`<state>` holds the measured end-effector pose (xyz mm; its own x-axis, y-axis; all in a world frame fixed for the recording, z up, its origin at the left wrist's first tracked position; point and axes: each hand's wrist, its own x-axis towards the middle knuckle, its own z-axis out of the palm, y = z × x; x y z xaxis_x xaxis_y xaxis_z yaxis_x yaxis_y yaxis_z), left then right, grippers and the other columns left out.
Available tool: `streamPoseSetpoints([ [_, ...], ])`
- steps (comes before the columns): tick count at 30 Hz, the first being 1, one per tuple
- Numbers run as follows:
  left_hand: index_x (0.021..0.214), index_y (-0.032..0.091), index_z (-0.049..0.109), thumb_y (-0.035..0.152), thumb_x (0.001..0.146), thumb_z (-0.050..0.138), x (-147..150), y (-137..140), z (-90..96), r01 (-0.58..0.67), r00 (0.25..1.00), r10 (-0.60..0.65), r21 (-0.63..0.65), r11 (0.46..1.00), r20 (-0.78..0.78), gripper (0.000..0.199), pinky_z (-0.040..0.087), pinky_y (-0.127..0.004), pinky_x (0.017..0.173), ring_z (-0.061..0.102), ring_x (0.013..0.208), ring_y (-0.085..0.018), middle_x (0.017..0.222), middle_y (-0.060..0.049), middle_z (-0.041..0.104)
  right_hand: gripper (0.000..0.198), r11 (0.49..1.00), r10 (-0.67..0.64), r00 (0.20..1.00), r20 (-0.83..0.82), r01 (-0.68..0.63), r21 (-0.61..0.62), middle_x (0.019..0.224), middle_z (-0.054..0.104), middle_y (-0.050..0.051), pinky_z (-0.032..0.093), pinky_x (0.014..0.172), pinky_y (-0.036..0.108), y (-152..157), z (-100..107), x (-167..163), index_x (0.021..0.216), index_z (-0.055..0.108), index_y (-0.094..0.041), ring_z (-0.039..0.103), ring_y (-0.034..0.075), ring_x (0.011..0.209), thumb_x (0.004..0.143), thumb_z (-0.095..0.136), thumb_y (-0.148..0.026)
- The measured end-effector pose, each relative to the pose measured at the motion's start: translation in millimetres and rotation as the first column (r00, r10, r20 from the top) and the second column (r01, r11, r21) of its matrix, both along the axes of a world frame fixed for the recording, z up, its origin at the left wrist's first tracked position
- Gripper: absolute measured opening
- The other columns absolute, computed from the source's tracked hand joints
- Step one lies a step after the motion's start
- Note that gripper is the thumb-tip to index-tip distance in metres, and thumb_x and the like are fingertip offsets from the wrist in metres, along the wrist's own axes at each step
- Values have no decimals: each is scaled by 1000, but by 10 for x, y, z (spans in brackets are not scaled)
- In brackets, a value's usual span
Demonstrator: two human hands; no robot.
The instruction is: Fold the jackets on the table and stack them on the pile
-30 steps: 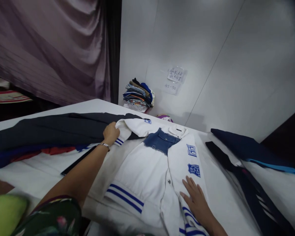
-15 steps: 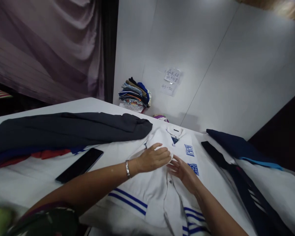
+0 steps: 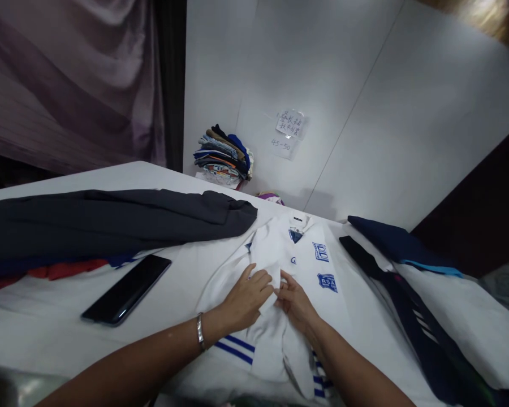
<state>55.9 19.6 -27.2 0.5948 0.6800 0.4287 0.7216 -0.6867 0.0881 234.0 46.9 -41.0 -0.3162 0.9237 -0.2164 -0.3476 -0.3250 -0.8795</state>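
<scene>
Over at the bench (image 3: pixel 123 174), the left hand (image 3: pixel 246 298) and right hand (image 3: pixel 297 305) pinch a sleeve (image 3: pixel 266 249) of the white jacket (image 3: pixel 269 362) (black phone (image 3: pixel 126 291) nearby).

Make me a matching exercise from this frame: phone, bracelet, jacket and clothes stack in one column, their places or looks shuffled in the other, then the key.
Things:
1. Phone
2. Bracelet
3. Jacket
4. Clothes stack

Places or looks:
A. Near the wall, left of the handwritten notes in the picture
B. Under the left hand and right hand
C. Around the left wrist
D. Black, flat on the white surface

Pairs: 1-D, 2-C, 3-B, 4-A
</scene>
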Motion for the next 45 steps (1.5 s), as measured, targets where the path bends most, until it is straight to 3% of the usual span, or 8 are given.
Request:
streamPoseSetpoints([
  [6,133,19,42,16,74,60,-224,24,-103,-292,925,336,-234,927,175,62,40,-49,97,48,122,-31,135,-16,49,65,998,-59,998,34,58,31,84,67,-1,48,64,25,-59,-56,110,122,56,-24,61,14,71,60,76,-16],
  [10,132,19,46,17,80,52,-232,-10,-121,-220,852,410,-488,845,327,53,49,-39,89,60,108,-25,125,-11,60,62,993,-30,964,266,-2,118,95,68,4,51,66,30,-103,-36,205,121,58,-23,62,20,83,63,78,-29],
  [14,117,24,57,4,75,47,-138,-80,-130,-37,816,241,-368,929,525,48,49,-32,92,61,106,-18,115,-4,65,52,887,-308,826,472,70,457,122,60,8,51,80,36,-276,114,245,123,58,-25,55,27,109,75,69,-41],
  [18,114,20,58,-7,64,42,-39,-89,-84,-4,808,48,-75,997,588,59,49,-37,96,55,113,-20,119,-9,60,56,830,-339,744,576,-51,555,136,50,7,47,95,41,-490,289,237,131,54,-29,46,29,125,79,66,-44],
  [26,144,20,25,6,82,49,266,-215,22,166,760,-168,63,984,627,68,41,-44,108,36,135,-23,144,-17,39,66,898,8,938,347,-160,411,135,54,6,29,111,46,-507,320,94,135,49,-26,42,28,130,75,70,-46],
  [31,146,23,22,17,84,54,152,-246,18,128,788,-73,-47,991,611,69,38,-44,110,33,138,-23,150,-14,32,39,990,-50,988,146,30,139,101,70,7,49,91,44,-454,307,57,106,68,-19,62,30,102,72,73,-39],
  [37,130,20,48,22,85,51,-440,-31,-165,-317,805,375,-201,927,460,45,41,-45,106,50,123,-24,131,-12,56,20,974,-209,978,-13,210,88,88,71,4,57,77,41,184,1026,391,90,67,-20,66,25,89,71,71,-26],
  [45,137,16,40,31,85,49,-770,19,-259,-624,635,772,-567,537,33,55,45,-39,94,56,115,-27,128,-14,59,11,859,-186,961,-203,259,442,85,67,4,57,83,45,1424,2380,540,91,58,-19,65,21,90,81,55,-24],
])
